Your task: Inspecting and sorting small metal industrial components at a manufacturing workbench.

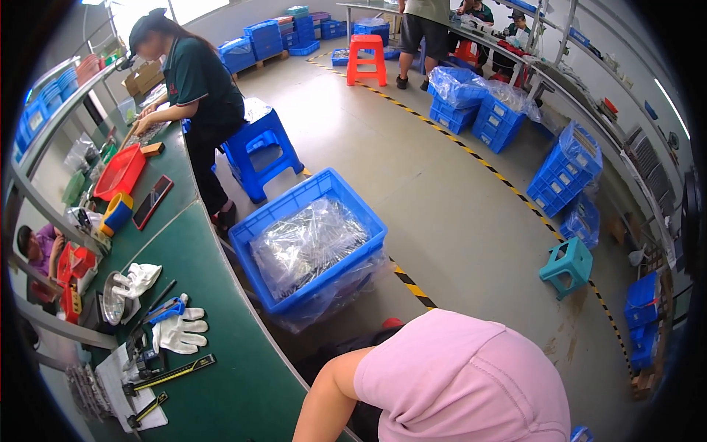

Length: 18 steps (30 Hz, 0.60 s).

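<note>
Neither of my hands shows. A bare arm [324, 401] below a pink short sleeve [431, 361] fills the lower middle; its hand lies beyond the lower edge, and whose arm it is I cannot tell. To its left, the green-topped bench [236, 390] bears a white glove [180, 331], a blue-handled cutter [166, 309] and a black caliper [173, 374]. A smaller caliper [149, 409] rests on white paper. Another white glove [140, 278] hangs over a round metal dish [114, 298].
Beside the bench stands a blue crate [305, 295] of thin metal parts under clear plastic. Farther along, a co-worker [199, 88] works near a blue stool [261, 151]. A phone [152, 201] and red tray [121, 173] lie there. A teal stool [567, 267] stands right.
</note>
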### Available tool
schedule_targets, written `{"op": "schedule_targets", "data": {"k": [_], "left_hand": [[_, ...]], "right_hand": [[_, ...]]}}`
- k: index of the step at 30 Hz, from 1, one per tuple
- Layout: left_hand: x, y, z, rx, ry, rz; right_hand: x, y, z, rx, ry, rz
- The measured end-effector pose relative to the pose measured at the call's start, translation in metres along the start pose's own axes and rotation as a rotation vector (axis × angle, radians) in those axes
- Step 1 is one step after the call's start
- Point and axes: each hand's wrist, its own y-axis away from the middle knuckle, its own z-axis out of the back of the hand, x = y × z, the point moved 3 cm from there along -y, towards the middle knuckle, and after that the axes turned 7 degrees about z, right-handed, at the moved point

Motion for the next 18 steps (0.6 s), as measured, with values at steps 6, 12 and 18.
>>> {"op": "schedule_targets", "data": {"k": [6,12,18], "left_hand": [[-0.008,-0.011,-0.012,0.041,-0.028,-0.014],[-0.015,-0.025,-0.025,0.085,-0.051,-0.023],[-0.023,-0.040,-0.040,0.133,-0.077,-0.030]], "right_hand": [[0.006,-0.002,0.005,0.172,0.085,-0.069],[0.005,-0.003,0.003,0.161,0.102,-0.062],[0.002,-0.003,-0.001,0.100,0.086,-0.057]]}}
